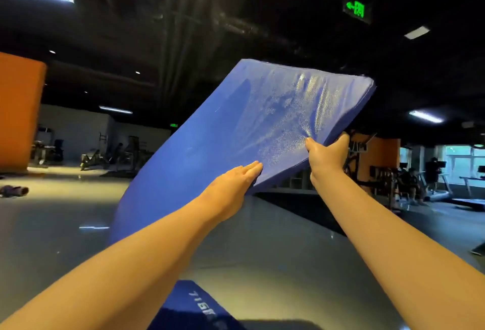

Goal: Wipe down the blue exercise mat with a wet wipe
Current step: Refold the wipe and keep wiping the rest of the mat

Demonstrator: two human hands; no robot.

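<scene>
We hold the blue exercise mat (217, 135) up off the floor (262, 245), both arms stretched out in front of us. Our right hand (328, 156) makes a closed grip on the mat's near right edge, thumb on the face turned toward us and the fingers wrapped behind, out of view. Our left hand (233, 185) lies flat against the same edge just left of and below that grip, fingers straight and together; whether the thumb pinches the underside we cannot tell.

From the two hands the mat rises up and away to its far corner, above the right grip, and curves down to the left, where its lower end bends toward the floor below our left forearm. The face near the right grip is creased and speckled with a pale sheen. No wet wipe shows in either hand.

Below our arms lies a blue piece with white lettering (202, 303), blurred. Far beyond the mat stand gym machines (97, 156) to the left and treadmills (469, 190) to the right, and a green exit sign (357, 9) hangs overhead.
</scene>
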